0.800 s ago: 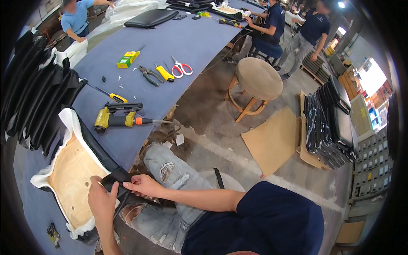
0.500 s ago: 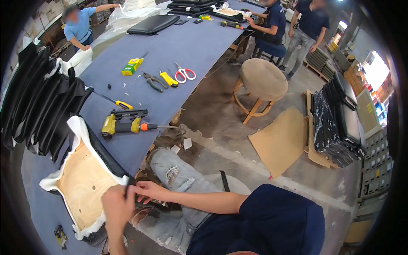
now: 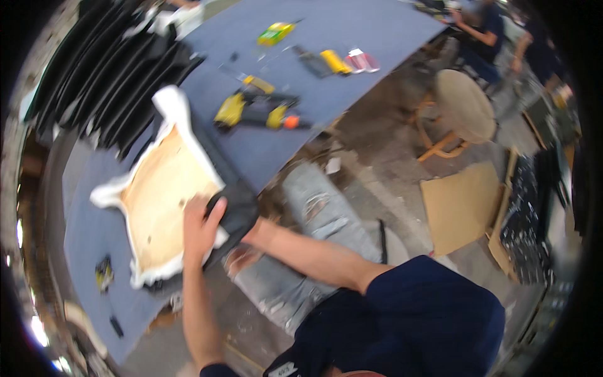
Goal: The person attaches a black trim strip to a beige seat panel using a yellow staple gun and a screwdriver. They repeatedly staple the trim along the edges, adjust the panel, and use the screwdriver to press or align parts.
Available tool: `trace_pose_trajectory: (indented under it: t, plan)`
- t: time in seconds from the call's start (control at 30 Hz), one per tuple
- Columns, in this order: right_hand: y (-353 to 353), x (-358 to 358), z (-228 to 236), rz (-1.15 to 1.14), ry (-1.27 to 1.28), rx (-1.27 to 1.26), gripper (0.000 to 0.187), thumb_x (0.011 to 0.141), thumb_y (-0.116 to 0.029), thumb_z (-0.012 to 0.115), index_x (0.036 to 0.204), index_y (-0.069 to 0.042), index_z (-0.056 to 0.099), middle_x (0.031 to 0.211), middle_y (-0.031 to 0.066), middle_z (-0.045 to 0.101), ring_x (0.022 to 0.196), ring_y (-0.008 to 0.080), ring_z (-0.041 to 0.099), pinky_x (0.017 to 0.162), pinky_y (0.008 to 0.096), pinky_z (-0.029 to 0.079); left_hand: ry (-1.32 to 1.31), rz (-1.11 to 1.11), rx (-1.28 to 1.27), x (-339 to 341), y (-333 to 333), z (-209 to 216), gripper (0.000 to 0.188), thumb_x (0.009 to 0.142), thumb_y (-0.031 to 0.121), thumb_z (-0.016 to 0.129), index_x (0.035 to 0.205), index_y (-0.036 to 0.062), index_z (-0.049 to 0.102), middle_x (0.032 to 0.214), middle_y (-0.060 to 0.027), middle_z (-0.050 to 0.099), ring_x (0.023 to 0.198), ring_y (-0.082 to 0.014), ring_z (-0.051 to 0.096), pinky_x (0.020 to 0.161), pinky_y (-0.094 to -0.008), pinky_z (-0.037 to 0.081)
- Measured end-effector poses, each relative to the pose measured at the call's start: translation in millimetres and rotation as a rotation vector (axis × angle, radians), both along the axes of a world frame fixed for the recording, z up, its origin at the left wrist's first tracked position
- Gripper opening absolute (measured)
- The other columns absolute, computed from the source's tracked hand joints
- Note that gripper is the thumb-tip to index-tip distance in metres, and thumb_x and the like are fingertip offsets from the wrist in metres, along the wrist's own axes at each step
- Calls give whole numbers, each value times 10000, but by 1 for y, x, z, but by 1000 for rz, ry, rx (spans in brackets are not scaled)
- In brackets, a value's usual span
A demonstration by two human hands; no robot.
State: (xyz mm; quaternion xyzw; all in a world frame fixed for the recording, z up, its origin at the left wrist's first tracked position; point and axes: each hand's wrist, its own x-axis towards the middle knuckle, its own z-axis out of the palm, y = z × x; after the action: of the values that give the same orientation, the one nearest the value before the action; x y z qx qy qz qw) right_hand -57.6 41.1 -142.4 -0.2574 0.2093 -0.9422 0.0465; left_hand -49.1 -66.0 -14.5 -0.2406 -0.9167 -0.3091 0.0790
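Note:
A chair seat lies underside up at the table's near edge, its pale wooden board (image 3: pixel 166 188) framed by white padding (image 3: pixel 173 107) and a black cover (image 3: pixel 235 204). At its near right corner the black cover is folded up over the board's edge. My left hand (image 3: pixel 202 226) is on that corner, thumb and fingers closed about the cover's edge. From the right, my right hand (image 3: pixel 252 231) reaches to the same corner; its fingers are hidden behind the cover. A yellow and black air stapler (image 3: pixel 254 116) rests on the table beyond the seat.
On the blue-grey table (image 3: pixel 251 160) lie pliers (image 3: pixel 312 63), a yellow-handled tool (image 3: pixel 336 61), red-handled scissors (image 3: pixel 363 61), a screwdriver (image 3: pixel 258 83) and a yellow-green box (image 3: pixel 275 33). Black covers (image 3: pixel 119 69) are stacked at the left. A stool (image 3: pixel 465 103) and co-workers are at the right.
My view has swung, shifting the scene rightward in the picture. My left hand has moved from a fist at the cover's edge onto the board's corner, where the black cover now folds up.

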Motion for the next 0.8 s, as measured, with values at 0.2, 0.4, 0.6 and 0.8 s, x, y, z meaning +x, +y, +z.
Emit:
trace_pose_trajectory:
  t: [0.2, 0.4, 0.6, 0.8]
  plan:
    - [28, 12, 63, 401, -912, -269, 808, 991, -742, 357, 1440, -109, 583, 1464, 126, 597, 1366, 311, 548, 1187, 514, 372, -298, 142, 461, -32, -18, -30, 520, 932, 357, 767, 731, -63, 536, 655, -134, 489, 640, -194, 445, 612, -387, 360]
    - [46, 13, 80, 242, -950, -113, 566, 1099, -477, 336, 1406, -72, 586, 1451, 118, 606, 1346, 286, 558, 1174, 479, 389, -273, 132, 465, -31, -22, -37, 459, 934, 312, 763, 750, -78, 608, 656, -153, 547, 634, -203, 498, 608, -388, 384]
    - [174, -31, 142, -290, -252, 592, 423, 1044, -220, 531, 1362, 52, 593, 1363, 201, 657, 1273, 278, 641, 1091, 420, 487, -98, 220, 189, -46, -16, -45, 544, 893, 360, 775, 683, -77, 528, 667, -226, 520, 607, -333, 489, 607, -444, 386]
    - [188, -161, 74, -808, 459, 1682, 437, 948, -217, 686, 1356, -69, 635, 1316, 171, 679, 1222, 344, 648, 1045, 429, 501, -109, 206, 311, -43, -7, -45, 508, 863, 363, 767, 670, -65, 573, 690, -247, 556, 672, -382, 544, 650, -477, 428]
